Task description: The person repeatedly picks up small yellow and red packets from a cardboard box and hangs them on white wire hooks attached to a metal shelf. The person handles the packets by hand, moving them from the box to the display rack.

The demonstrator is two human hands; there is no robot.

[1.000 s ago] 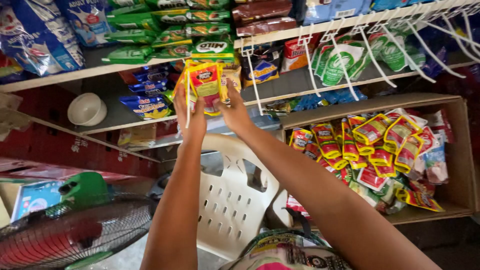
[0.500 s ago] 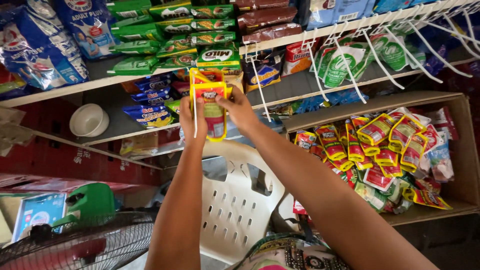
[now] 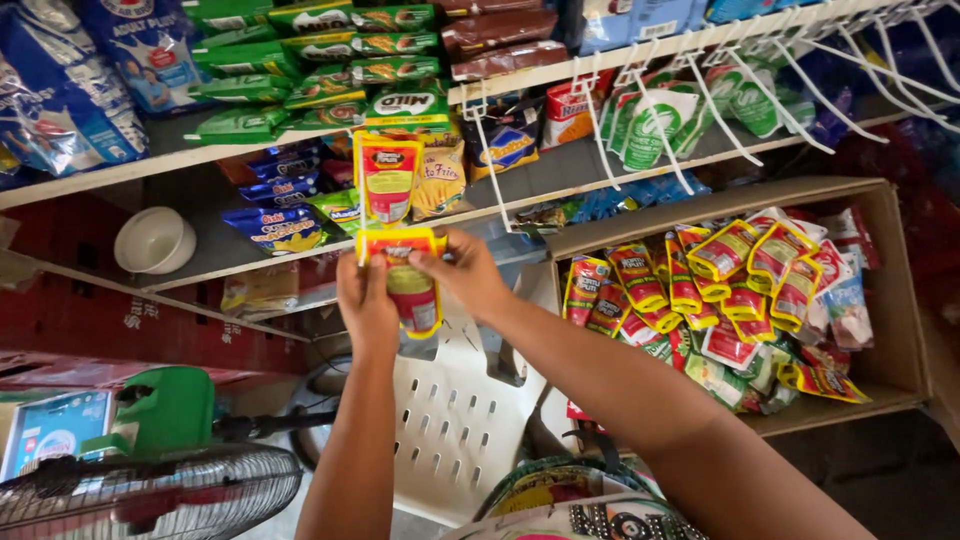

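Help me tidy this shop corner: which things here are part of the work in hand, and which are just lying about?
In hand:
- left hand and right hand, both holding the red-and-yellow sachet
- matching sachet strip hanging just above
- cardboard box of similar sachets

Lying about:
- white plastic chair
- green fan
- white bowl
- green packets on the shelf

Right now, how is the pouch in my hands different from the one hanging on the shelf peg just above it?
The held pouch is pinched at its top corners by the left hand and right hand, low in front of the white plastic chair. The hanging pouch is untouched, higher, against the snack packs. The held pouch is partly covered by fingers; the hanging pouch shows its whole front. Both are upright, red with yellow edges.
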